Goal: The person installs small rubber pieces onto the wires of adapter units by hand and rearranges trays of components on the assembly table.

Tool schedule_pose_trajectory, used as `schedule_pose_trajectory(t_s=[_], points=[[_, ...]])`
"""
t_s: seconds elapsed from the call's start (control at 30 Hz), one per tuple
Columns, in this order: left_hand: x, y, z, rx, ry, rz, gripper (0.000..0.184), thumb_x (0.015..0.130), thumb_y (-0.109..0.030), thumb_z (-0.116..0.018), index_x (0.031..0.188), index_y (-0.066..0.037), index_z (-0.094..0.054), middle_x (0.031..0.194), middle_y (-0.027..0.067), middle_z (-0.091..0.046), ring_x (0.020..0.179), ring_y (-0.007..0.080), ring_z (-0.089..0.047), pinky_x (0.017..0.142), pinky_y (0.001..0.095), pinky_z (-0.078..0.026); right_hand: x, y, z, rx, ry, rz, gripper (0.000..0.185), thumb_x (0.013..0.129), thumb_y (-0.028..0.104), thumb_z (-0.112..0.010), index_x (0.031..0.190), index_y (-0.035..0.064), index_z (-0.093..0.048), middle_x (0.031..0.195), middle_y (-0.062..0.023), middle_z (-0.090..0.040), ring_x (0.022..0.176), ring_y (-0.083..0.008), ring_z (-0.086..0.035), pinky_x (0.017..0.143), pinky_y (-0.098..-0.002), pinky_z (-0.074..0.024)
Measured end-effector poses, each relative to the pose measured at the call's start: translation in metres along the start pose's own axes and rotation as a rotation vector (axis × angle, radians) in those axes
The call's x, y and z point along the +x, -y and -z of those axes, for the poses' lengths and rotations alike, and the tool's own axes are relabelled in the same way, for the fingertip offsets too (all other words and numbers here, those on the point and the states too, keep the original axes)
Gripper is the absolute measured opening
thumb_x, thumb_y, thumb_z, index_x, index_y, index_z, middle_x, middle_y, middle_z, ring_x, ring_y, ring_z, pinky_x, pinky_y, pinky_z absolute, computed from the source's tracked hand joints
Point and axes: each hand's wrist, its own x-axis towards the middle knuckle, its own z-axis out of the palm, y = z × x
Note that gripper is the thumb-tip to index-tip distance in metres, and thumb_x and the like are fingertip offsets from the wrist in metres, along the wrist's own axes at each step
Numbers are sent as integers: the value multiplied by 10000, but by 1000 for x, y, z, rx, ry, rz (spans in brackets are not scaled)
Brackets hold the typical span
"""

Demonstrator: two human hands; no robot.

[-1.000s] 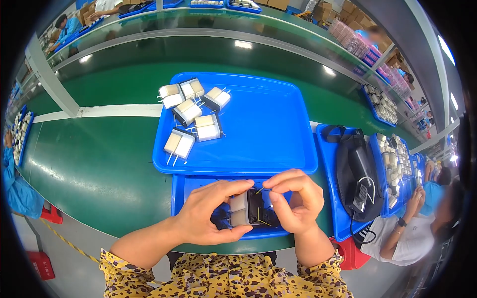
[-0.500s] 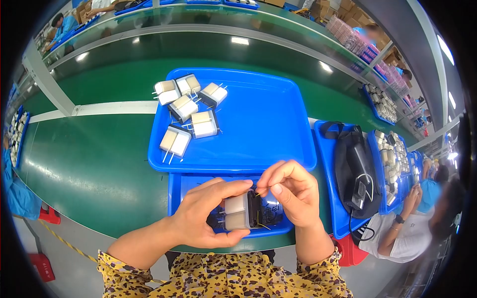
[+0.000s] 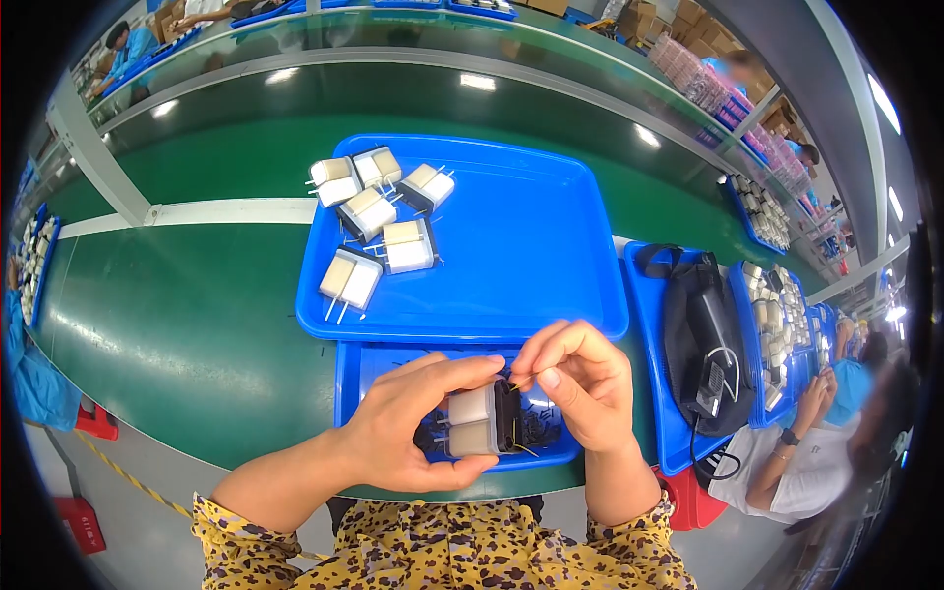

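1. Block (image 3: 470, 423) in head view: clasped between left hand's (image 3: 398, 421) thumb and fingers, over near tray (image 3: 347, 382).
2. Wire (image 3: 513, 386) at block's far right corner, apparently pinched in right hand (image 3: 588, 393); possible snapping from too hard a tug.
3. Second wire (image 3: 528, 451), nearer, loose: possible bending from a careless brush.
4. Possible drop among dark scraps (image 3: 541, 428) from slackened left clasp.

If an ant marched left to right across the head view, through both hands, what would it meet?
Another person's blue clothing, left hand, pronged block, right hand, black bag, co-worker's watch.
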Motion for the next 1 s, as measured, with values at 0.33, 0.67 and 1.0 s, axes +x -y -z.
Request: schedule_pose_trajectory(t_s=[0.33, 0.67, 1.0], points=[[-1, -1, 1, 48, 44, 52, 762, 666, -167, -831, 1321, 34, -498, 1018, 154, -643, 781, 267, -618, 700, 357, -515, 5, 3, 4, -540, 96, 219, 100, 793, -80, -638, 855, -4, -621, 888, -134, -666, 823, -201, -650, 739, -305, -510], [1, -1, 1, 63, 45, 59, 766, 669, -173, -829, 1326, 33, -494, 1013, 149, -638, 781, 258, -607, 699, 348, -512, 3, 1, 0, -277, -33, 54, 128, 767, -84, -676, 854, -2, -629, 879, -116, -670, 773, -185, -652, 699, -288, -510], [0, -2, 3, 91, 70, 74, 775, 679, -189, -827, 1341, 20, -483, 1055, 148, -638, 829, 267, -626, 728, 354, -524, 6, 3, 4, -614, 81, 241, 111, 741, -77, -698, 828, -9, -684, 877, -135, -702, 791, -198, -678, 694, -282, -520]])
